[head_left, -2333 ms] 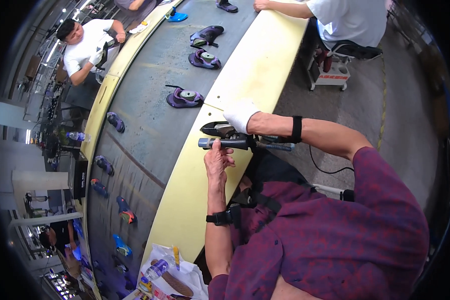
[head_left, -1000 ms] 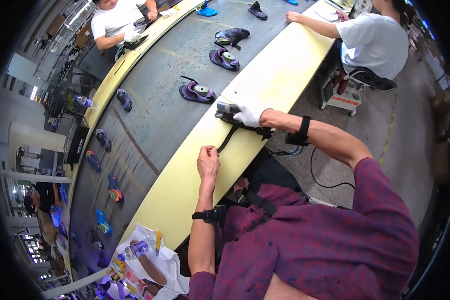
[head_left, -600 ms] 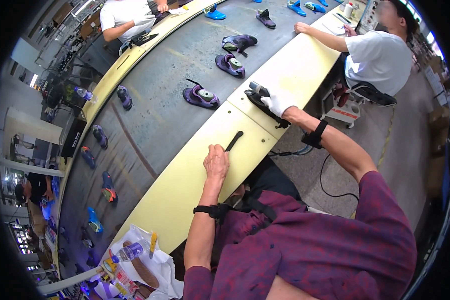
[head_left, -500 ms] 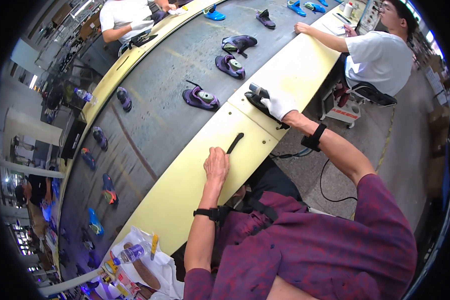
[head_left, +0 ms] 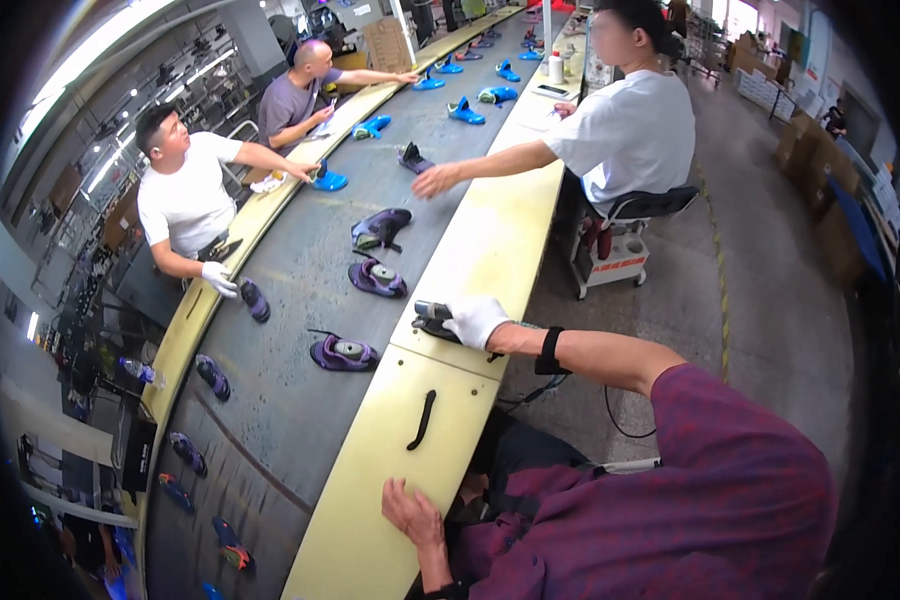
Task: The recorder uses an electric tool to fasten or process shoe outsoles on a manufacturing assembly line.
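Observation:
My right hand (head_left: 478, 322), in a white glove, is closed round a dark hand tool with a grey rounded end (head_left: 431, 309); its exact kind does not show. Under the tool is a black object (head_left: 440, 330), mostly hidden by the glove. My bare left hand (head_left: 412, 508) lies on the yellow bench (head_left: 355, 520), fingers apart and loosely bent, with nothing seen in them. A curved black strip (head_left: 422, 420) lies on the bench between my hands, touching neither. Nearest across the edge sits a purple shoe (head_left: 344, 352) with its strap sticking out.
The grey conveyor belt (head_left: 280, 400) carries several purple shoes and blue shoes (head_left: 465, 112). A co-worker in white (head_left: 620, 130) sits ahead on my side, one arm over the belt. Two co-workers (head_left: 185, 185) are across it. Boxes (head_left: 830, 180) stand far right.
The view has swung up along the belt. My left hand has drawn back from the black strip. The seated co-worker's arm has gone from the bench to over the belt.

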The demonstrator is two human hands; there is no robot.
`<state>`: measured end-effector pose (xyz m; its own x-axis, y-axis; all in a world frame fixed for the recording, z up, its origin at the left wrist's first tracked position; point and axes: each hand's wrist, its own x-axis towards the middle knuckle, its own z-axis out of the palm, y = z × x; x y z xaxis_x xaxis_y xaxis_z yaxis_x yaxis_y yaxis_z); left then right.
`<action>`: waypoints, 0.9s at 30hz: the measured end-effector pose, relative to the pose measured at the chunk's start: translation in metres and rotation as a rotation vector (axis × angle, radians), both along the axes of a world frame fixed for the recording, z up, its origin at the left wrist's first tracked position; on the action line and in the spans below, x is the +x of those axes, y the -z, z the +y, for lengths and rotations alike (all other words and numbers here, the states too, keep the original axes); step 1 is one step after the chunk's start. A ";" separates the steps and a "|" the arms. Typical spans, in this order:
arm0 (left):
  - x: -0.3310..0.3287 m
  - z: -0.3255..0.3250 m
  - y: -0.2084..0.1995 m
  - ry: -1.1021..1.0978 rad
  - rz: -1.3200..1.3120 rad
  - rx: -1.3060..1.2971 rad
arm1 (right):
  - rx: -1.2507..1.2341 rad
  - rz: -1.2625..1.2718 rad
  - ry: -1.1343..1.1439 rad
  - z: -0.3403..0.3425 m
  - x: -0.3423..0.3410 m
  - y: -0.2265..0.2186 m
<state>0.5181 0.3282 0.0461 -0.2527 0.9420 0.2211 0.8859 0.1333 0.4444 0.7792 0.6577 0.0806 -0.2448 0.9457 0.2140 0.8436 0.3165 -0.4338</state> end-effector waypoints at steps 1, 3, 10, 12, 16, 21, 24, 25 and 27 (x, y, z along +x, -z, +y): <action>-0.005 -0.014 0.005 -0.066 0.061 0.025 | 0.009 -0.001 -0.001 0.002 0.002 0.004; -0.011 -0.032 0.008 -0.136 0.120 0.057 | -0.012 -0.009 -0.012 0.005 0.003 0.009; -0.011 -0.041 0.011 -0.137 0.097 0.079 | 0.026 -0.009 -0.051 0.005 0.000 0.023; -0.013 -0.044 0.017 -0.090 0.124 0.054 | -0.021 -0.005 -0.053 0.003 0.001 0.019; -0.011 -0.039 0.019 -0.056 0.174 0.089 | -0.056 -0.039 -0.037 -0.001 0.007 0.006; -0.011 -0.040 0.020 -0.085 0.155 0.102 | -0.022 -0.024 -0.026 -0.005 0.009 0.001; -0.008 -0.040 0.022 -0.077 0.152 0.079 | -0.025 -0.001 -0.022 -0.010 0.013 -0.002; -0.006 -0.042 0.022 -0.071 0.151 0.083 | -0.031 -0.008 -0.023 -0.012 0.013 -0.003; -0.004 -0.047 0.021 -0.100 0.165 0.064 | -0.016 -0.001 -0.033 -0.011 0.011 -0.002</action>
